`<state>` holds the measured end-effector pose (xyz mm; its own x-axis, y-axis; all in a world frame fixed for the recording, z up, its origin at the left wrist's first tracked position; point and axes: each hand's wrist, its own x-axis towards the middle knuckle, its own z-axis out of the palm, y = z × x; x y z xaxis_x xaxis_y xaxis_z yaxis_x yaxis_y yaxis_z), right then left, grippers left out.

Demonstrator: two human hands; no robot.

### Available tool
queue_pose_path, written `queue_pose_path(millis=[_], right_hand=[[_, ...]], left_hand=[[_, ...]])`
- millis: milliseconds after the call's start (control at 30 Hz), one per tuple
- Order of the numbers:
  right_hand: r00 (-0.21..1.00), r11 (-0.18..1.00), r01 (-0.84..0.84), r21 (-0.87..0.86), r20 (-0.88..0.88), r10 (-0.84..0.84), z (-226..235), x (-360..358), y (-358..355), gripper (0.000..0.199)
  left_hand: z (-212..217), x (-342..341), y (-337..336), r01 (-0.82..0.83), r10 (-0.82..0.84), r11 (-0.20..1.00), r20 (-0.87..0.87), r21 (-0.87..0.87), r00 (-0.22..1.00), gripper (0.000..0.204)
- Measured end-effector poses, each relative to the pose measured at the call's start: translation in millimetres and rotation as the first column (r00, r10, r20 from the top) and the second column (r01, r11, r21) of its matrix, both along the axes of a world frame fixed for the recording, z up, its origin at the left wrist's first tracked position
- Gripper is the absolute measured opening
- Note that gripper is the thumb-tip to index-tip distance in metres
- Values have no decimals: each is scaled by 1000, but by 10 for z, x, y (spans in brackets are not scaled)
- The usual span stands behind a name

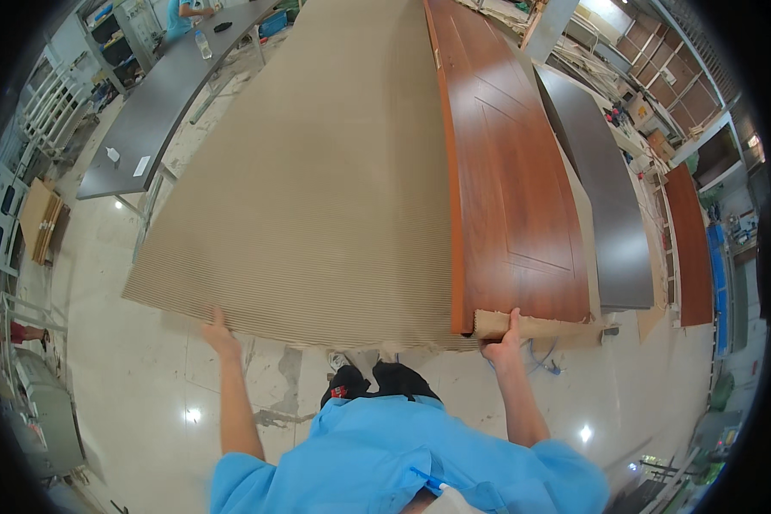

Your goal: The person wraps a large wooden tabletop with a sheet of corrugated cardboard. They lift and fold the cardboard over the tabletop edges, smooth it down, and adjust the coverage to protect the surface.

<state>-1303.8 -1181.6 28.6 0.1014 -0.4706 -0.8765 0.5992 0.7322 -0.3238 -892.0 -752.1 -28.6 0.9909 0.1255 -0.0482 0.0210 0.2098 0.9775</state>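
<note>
A wide sheet of brown corrugated cardboard (317, 214) spreads out in front of me, its ribbed near edge lifted off the floor. My left hand (221, 337) pinches that edge near its left corner, thumb or finger on top. A reddish-brown wooden door panel (518, 197) with grooved lines lies along the sheet's right part. At the panel's near end, a strip of cardboard (544, 325) is turned up over the edge. My right hand (504, 343) grips this strip next to the panel's near left corner; its lower fingers are hidden underneath.
A dark panel (604, 197) lies right of the door panel, with another red-brown panel (690, 248) beyond. At the left stands a long dark table (137, 137) bearing a bottle (203, 45). Far left, a person (180, 15) in blue is partly visible. Stacked boards (41, 221) lean at left.
</note>
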Motion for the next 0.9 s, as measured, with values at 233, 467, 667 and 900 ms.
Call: queue_pose_path(millis=[233,467,667,900], right_hand=[[999,1000,-19,0,-47,19,-322,189,134,52],[997,999,-26,29,-67,28,-624,289,163,57],[999,999,7,32,-46,-5,-776,281,208,62],[999,999,-18,-39,-36,17,-979,295,188,62]], left_hand=[[-509,-834,-493,7,-53,973,-195,-230,979,24],[-250,-982,-657,81,-136,970,-234,-230,963,23],[-276,-936,-765,152,-200,944,-141,-293,969,15],[-249,-978,-787,159,-215,946,-181,-282,960,17]])
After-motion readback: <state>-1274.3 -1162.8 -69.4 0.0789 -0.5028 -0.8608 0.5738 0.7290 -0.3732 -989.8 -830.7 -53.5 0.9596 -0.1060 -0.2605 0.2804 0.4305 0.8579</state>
